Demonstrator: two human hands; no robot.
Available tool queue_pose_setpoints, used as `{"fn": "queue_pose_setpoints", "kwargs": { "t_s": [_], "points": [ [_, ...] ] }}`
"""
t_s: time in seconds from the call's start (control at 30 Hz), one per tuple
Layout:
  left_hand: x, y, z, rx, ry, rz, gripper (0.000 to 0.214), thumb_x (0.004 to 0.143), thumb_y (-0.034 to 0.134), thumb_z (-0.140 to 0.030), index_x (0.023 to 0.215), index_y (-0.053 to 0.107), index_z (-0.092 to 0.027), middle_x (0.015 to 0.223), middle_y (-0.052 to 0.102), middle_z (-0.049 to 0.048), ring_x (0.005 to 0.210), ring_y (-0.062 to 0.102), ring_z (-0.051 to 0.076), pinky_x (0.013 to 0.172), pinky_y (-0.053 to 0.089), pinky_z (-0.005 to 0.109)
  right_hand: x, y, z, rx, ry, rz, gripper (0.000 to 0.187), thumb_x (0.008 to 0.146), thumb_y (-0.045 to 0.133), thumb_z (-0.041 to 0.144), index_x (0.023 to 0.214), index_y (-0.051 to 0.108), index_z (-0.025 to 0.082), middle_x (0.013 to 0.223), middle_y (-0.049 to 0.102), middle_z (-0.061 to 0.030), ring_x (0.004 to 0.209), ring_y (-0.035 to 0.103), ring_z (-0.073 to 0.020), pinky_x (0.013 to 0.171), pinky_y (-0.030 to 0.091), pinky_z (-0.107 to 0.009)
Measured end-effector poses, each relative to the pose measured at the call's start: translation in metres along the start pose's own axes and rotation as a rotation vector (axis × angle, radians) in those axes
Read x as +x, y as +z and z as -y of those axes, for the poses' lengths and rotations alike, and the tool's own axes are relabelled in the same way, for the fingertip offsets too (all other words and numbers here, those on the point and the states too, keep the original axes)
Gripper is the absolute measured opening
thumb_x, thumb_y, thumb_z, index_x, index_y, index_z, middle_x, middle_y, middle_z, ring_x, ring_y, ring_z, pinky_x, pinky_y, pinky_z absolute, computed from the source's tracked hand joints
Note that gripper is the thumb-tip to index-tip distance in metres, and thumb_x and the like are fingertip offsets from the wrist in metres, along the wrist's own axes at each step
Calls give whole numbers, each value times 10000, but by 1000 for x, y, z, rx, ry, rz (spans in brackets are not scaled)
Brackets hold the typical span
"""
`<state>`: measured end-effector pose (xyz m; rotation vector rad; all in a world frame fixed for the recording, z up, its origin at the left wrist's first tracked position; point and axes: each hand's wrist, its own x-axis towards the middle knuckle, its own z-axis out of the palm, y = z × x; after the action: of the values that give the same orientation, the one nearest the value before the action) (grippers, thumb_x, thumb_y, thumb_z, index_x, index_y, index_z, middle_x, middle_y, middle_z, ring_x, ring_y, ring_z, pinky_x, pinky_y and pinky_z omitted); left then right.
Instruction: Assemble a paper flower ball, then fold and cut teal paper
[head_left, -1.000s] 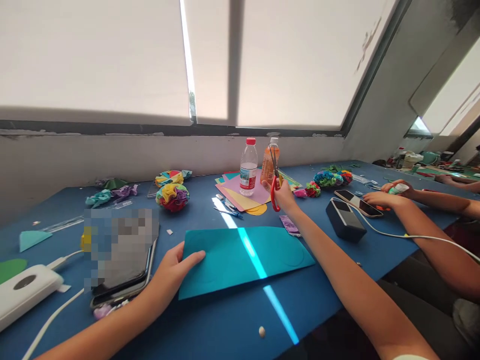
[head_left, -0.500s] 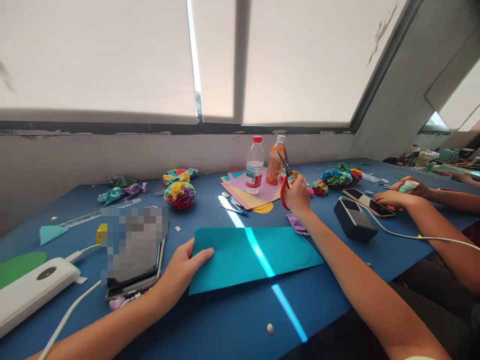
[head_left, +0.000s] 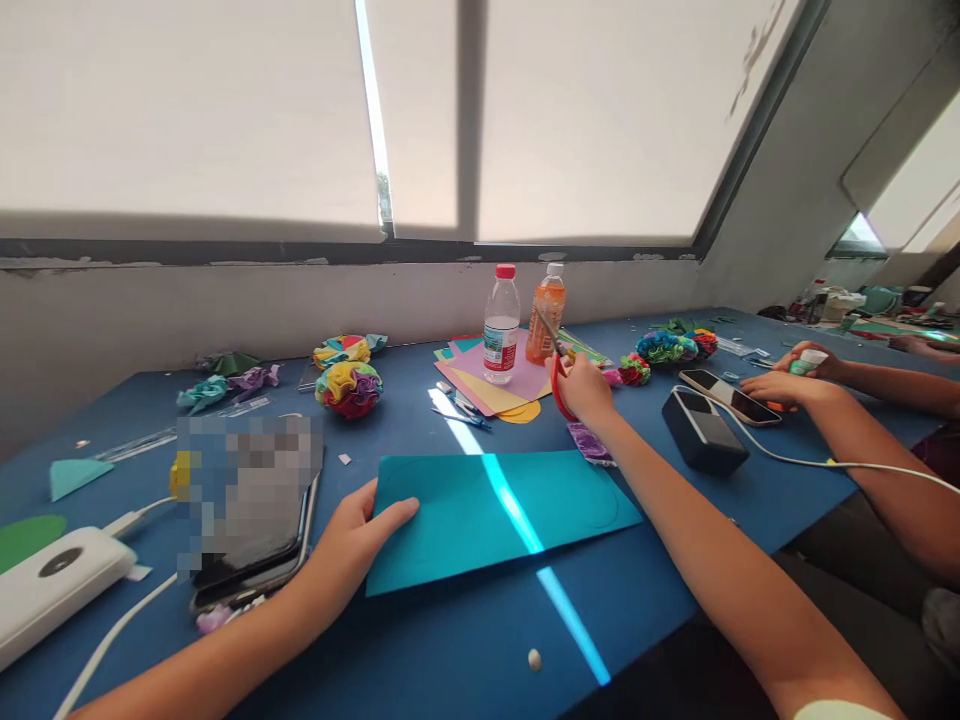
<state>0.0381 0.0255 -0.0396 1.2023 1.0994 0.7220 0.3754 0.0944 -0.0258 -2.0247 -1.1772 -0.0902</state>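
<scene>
A teal paper sheet (head_left: 480, 515) lies flat on the blue table (head_left: 450, 640) in front of me. My left hand (head_left: 352, 545) rests on the sheet's left edge, thumb on top, gripping it. My right hand (head_left: 589, 390) is stretched far out and closed round red-handled scissors (head_left: 556, 372), blades pointing up and to the left. The scissors hang just above a stack of coloured paper sheets (head_left: 495, 385) near two bottles.
A water bottle (head_left: 500, 325) and an orange drink bottle (head_left: 545, 315) stand at the back. Paper flower balls (head_left: 349, 385) lie left and right. A phone (head_left: 255, 545), a white power bank (head_left: 52, 590), a black box (head_left: 701, 430). Another person's hands (head_left: 780, 385) work at right.
My right hand with the scissors has sunk slightly toward the paper stack. My left hand stays on the teal sheet. The view has shifted a little.
</scene>
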Motion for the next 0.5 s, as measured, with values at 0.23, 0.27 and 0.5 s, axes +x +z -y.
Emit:
{"fn": "queue_pose_setpoints", "kwargs": {
  "t_s": [0.23, 0.27, 0.5],
  "points": [
    [-1, 0, -3, 1, 0, 26, 516, 687, 743, -429, 1130, 631, -189, 995, 737, 75, 813, 705, 275, 684, 578, 339, -14, 10, 6, -177, -19, 141, 438, 757, 597, 530, 982, 646, 159, 1033, 688, -195, 996, 635, -337, 748, 457, -363],
    [-1, 0, -3, 0, 3, 33, 510, 693, 739, -427, 1131, 629, -190, 998, 736, 72, 815, 705, 272, 687, 578, 337, -14, 9, 6, -183, -21, 142, 442, 757, 595, 535, 986, 646, 161, 1032, 689, -192, 990, 638, -332, 742, 458, -357],
    [-3, -1, 0, -24, 20, 40, 496, 700, 734, -424, 1121, 631, -183, 1016, 735, 77, 825, 704, 273, 692, 576, 334, -6, -12, 10, -163, -32, -56, 570, 944, 244, 541, 1215, 473, 95, 1129, 637, -206, 1047, 611, -265, 787, 453, -320]
  ]
}}
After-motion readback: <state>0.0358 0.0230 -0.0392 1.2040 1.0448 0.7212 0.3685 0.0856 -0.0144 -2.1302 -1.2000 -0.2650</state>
